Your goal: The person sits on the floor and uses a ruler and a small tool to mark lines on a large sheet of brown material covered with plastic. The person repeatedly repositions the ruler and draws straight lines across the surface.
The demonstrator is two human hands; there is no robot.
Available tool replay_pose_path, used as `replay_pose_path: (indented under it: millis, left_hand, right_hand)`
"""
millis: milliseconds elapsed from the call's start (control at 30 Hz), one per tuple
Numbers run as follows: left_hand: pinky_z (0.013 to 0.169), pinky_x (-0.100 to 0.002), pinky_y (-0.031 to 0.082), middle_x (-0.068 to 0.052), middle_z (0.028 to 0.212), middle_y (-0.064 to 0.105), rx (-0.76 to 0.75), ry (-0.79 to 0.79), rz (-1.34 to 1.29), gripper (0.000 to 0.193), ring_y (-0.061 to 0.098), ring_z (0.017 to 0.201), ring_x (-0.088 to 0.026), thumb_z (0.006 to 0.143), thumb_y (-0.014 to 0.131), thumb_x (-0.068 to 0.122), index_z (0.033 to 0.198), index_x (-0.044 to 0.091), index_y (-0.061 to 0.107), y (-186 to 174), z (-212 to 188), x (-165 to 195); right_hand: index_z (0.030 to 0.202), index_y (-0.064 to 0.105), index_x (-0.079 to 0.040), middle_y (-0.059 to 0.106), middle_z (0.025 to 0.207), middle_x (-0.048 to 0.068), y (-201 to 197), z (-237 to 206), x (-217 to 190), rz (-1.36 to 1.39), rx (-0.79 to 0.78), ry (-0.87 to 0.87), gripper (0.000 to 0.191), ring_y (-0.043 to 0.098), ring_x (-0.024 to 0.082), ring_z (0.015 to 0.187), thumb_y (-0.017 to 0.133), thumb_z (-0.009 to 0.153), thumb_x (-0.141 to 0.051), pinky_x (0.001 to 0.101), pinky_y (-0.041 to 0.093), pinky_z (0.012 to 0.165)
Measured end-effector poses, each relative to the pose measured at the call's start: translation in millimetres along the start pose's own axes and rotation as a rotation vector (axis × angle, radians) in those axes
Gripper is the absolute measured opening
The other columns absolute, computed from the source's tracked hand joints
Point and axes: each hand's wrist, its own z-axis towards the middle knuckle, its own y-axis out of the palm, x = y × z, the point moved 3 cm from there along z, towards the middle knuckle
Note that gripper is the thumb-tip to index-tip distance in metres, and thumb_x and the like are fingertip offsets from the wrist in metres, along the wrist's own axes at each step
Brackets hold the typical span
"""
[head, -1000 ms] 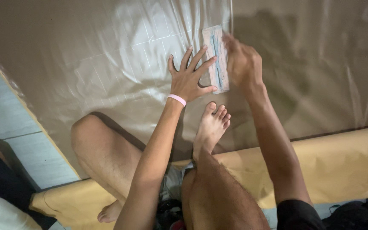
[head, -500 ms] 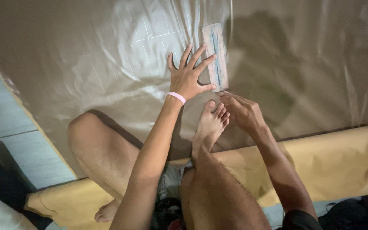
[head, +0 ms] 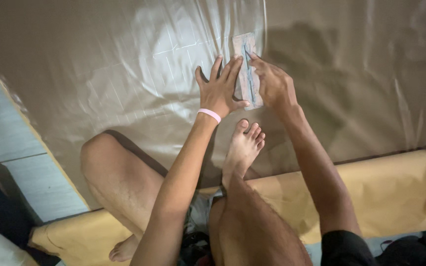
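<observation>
A narrow pale ruler-like strip (head: 247, 79) with a blue line along it lies on a shiny beige sheet (head: 99, 64) spread on the floor. My left hand (head: 220, 89), with a pink band at the wrist, lies flat with spread fingers, its fingertips pressing the strip's left edge. My right hand (head: 271, 83) rests at the strip's right side with fingers pinched near the blue line; whether a small tool is between them I cannot tell. My bare foot (head: 242, 148) rests on the sheet just below the strip.
My bent knee (head: 104, 157) sits at the lower left. A thicker tan layer (head: 395, 187) runs under the sheet's near edge. Pale blue floor tiles (head: 6, 143) show at the left, with dark cloth in the lower corners.
My right hand dropped away from the strip down to my foot, then came back up to the strip's right side. My left hand stayed flat on the strip.
</observation>
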Motion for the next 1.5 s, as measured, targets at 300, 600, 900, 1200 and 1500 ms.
replay_pose_path:
  millis: [300,600,900,1200,1500]
  left_hand:
    - [0.112,-0.078,0.019,0.003,0.156,0.042,0.069,0.036,-0.027,0.131,0.026,0.151,-0.028,0.05,0.093,0.062,0.157,0.023,0.026,7,0,-3]
    - [0.112,-0.082,0.011,0.007,0.164,0.028,0.033,0.085,-0.025,0.11,0.019,0.153,-0.03,0.056,0.087,0.069,0.15,0.041,0.038,7,0,-5]
    - [0.116,-0.084,0.006,0.01,0.167,0.02,0.045,0.127,-0.074,0.099,0.015,0.156,-0.027,0.062,0.083,0.072,0.149,0.054,0.04,24,20,34]
    - [0.114,-0.084,0.008,0.012,0.167,0.02,0.034,0.115,-0.052,0.099,0.014,0.156,-0.027,0.061,0.081,0.076,0.148,0.057,0.039,28,22,36]
    - [0.115,-0.084,0.007,0.012,0.167,0.019,0.039,0.113,-0.062,0.101,0.014,0.156,-0.028,0.058,0.083,0.076,0.147,0.059,0.039,31,23,36]
  right_hand:
    - [0.121,0.07,-0.011,0.074,0.134,0.007,-24,-50,-9,-0.212,-0.215,-0.091,0.039,0.07,0.022,0.126,0.057,0.091,0.01,0.0362,0.057,0.098]
    - [0.123,0.067,-0.007,0.072,0.13,0.01,-46,-84,-22,-0.138,-0.152,-0.01,0.034,0.07,0.027,0.118,0.066,0.091,0.001,0.0396,0.056,0.093]
    - [0.124,0.069,-0.005,0.073,0.122,0.013,-57,-112,2,-0.085,-0.033,0.328,0.038,0.072,0.029,0.103,0.053,0.093,0.008,0.0392,0.058,0.091]
    - [0.121,0.068,-0.002,0.074,0.122,0.014,-64,-112,6,-0.042,0.048,0.354,0.022,0.074,0.03,0.109,0.051,0.107,0.001,0.0364,0.059,0.091]
    - [0.121,0.066,0.0,0.073,0.123,0.014,-64,-109,2,0.026,0.053,0.345,0.021,0.074,0.028,0.113,0.05,0.108,0.001,0.0345,0.059,0.094]
